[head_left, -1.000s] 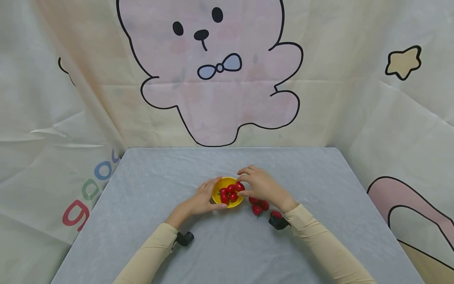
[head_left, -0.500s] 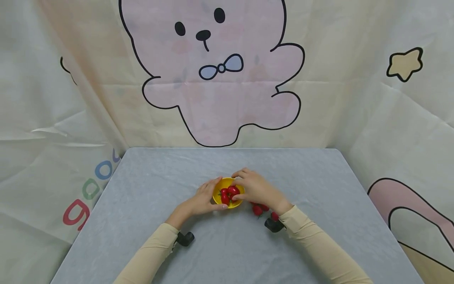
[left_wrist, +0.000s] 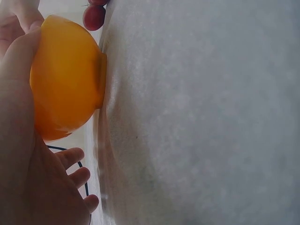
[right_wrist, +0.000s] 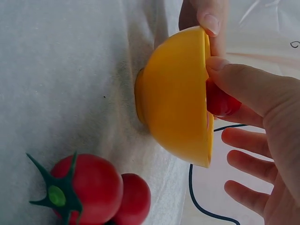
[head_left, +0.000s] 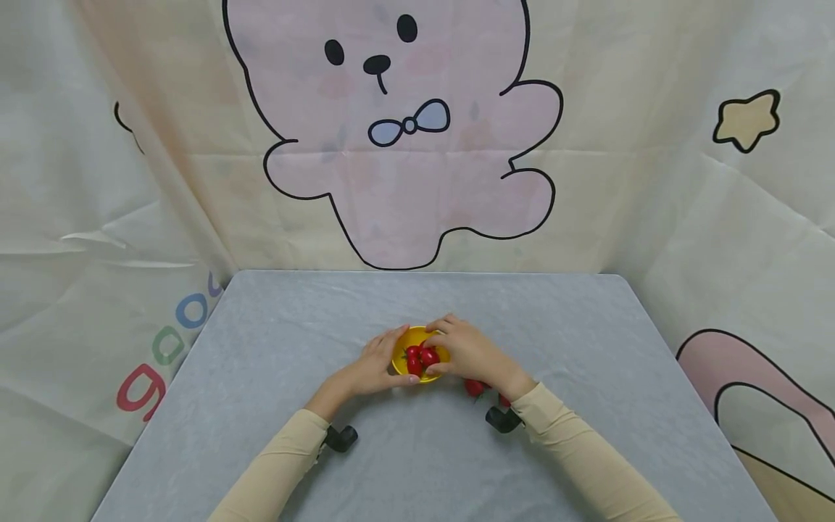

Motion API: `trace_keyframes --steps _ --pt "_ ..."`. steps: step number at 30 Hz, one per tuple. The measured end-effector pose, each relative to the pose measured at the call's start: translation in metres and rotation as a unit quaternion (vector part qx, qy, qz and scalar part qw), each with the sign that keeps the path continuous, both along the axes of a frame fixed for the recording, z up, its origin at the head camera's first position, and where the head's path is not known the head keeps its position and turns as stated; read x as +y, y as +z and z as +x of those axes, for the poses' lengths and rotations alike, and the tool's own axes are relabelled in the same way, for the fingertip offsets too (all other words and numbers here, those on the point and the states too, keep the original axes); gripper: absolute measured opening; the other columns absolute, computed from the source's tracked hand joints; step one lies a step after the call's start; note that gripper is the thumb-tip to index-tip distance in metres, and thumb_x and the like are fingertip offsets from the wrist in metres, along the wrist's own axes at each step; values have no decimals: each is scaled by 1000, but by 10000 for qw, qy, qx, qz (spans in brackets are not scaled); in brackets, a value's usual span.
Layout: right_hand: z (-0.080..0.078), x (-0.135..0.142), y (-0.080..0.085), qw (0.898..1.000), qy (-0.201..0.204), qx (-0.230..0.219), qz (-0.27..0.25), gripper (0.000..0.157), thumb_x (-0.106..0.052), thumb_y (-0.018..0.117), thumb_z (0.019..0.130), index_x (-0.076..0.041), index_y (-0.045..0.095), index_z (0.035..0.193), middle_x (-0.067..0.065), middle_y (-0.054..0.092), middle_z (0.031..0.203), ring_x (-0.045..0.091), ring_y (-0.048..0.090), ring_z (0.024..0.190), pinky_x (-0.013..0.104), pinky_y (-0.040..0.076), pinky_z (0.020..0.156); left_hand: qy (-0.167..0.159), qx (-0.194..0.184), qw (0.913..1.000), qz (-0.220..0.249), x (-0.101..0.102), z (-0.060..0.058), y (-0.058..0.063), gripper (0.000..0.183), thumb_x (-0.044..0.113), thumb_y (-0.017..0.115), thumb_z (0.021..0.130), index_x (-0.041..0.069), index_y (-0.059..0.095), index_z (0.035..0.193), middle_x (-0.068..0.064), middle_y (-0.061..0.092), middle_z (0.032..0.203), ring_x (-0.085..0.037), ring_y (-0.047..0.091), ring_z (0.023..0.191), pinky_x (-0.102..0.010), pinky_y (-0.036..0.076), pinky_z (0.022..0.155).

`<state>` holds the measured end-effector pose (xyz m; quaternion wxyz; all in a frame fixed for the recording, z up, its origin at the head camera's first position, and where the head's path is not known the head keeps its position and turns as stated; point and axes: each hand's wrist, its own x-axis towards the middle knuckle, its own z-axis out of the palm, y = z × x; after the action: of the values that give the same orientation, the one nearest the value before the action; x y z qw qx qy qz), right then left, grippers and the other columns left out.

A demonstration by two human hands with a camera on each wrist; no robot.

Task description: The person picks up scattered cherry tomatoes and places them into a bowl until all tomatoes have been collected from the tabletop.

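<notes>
A small yellow bowl (head_left: 412, 336) stands on the table with several red cherry tomatoes (head_left: 414, 366) inside. My left hand (head_left: 370, 370) holds the bowl from its left side, thumb at the near rim and fingers along the far left rim. Over the bowl's right edge, my right hand (head_left: 472, 353) pinches a cherry tomato (right_wrist: 220, 101) between thumb and index finger, low at the rim. The other right fingers are spread apart outside the bowl. In the left wrist view, the bowl's outer wall (left_wrist: 65, 79) hides its contents.
More cherry tomatoes (right_wrist: 96, 187) lie on the table to the bowl's right, partly under my right wrist; one shows a green stem. A grey cloth covers the table (head_left: 293, 319). Printed curtains hang behind and at both sides. A black wrist camera mount (head_left: 341, 438) sits on the left wrist.
My right hand has moved left from the bowl's right rim to over its inside, lowering the pinched tomato among the others. The left hand has stayed on the bowl.
</notes>
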<state>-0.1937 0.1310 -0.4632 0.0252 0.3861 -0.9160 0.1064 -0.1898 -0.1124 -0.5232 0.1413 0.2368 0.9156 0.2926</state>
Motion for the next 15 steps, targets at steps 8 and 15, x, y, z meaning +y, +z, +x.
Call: trace_keyframes --steps 8,15 --pt "0 -1 -5 10000 39 35 -24 49 -54 76 80 -20 73 115 2 63 132 19 53 121 42 48 108 20 -13 10000 -35 0 0 1 107 74 60 81 29 4 160 -2 17 167 -36 18 152 -61 16 123" --pt "0 -2 -8 10000 59 73 6 49 -55 76 79 -20 74 114 2 64 130 19 53 119 40 50 104 -4 27 10000 5 1 0 1 108 74 60 81 28 3 160 -3 18 167 -35 18 152 -59 12 125"
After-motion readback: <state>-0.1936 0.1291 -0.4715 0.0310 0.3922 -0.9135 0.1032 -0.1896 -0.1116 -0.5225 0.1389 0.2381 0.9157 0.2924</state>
